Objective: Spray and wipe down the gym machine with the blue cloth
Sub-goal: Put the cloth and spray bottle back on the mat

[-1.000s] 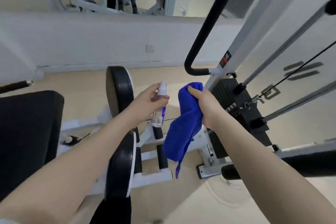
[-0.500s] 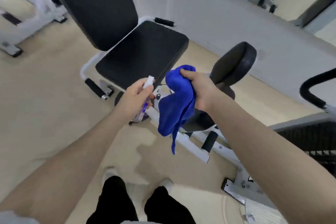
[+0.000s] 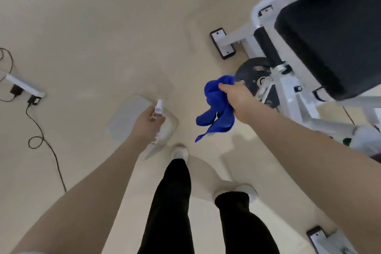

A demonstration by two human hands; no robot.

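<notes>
My left hand (image 3: 147, 123) is shut on a small clear spray bottle (image 3: 158, 109) with a white nozzle, held over the beige floor. My right hand (image 3: 239, 99) grips a bunched blue cloth (image 3: 216, 107) that hangs down in the air. The gym machine stands at the right: a black seat pad (image 3: 329, 35) on a white frame (image 3: 292, 97), with a black round plate (image 3: 250, 72) just behind the cloth. Neither hand touches the machine.
My legs in black trousers (image 3: 171, 202) and pale shoes stand on the floor below the hands. A black cable (image 3: 44, 146) and plugs trail from a white bar (image 3: 22, 86) at the left. A machine foot (image 3: 222, 43) rests on the floor.
The view has swung left and down, from the machine's seat to the floor and my feet. Both hands have moved apart and still hold the bottle and the cloth.
</notes>
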